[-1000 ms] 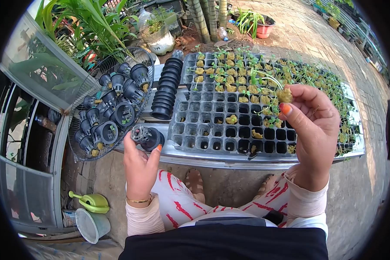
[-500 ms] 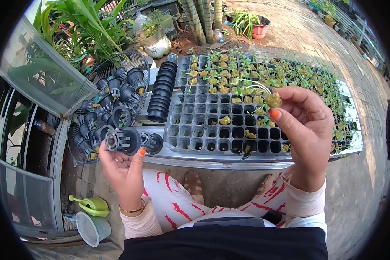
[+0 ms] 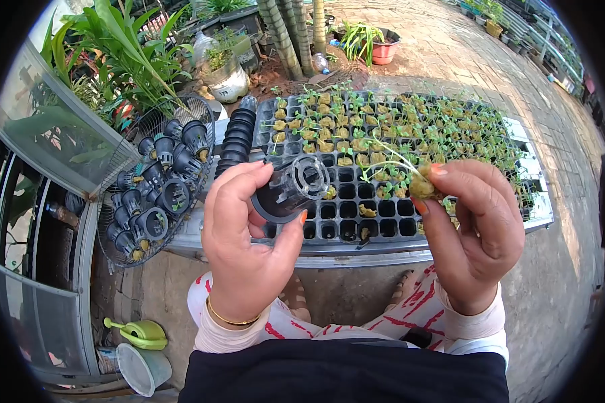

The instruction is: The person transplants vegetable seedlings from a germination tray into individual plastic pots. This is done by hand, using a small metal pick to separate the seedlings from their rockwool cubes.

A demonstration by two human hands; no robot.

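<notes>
My left hand (image 3: 249, 235) is closed around a black net pot (image 3: 284, 195), its slotted bottom end turned up and to the right. Between the thumb and fingers of my right hand (image 3: 474, 225) is a seedling plug (image 3: 423, 185), a brownish-yellow clump with pale stems and small green leaves pointing up and left. Pot and plug are held apart above the black seedling tray (image 3: 346, 209). That tray carries many sprouting plugs toward its back and right; several cells at the front left have no plug.
Left of the tray, a wire basket (image 3: 212, 127) holds black net pots, some with plugs. A stack of black net pots (image 3: 237, 138) lies beside the tray. A green watering can (image 3: 141, 334) and a pale bucket (image 3: 143, 369) stand on the floor.
My left hand has come up and to the right, bringing one net pot away from the basket and stack. The seedling plug in my right hand has shifted slightly down.
</notes>
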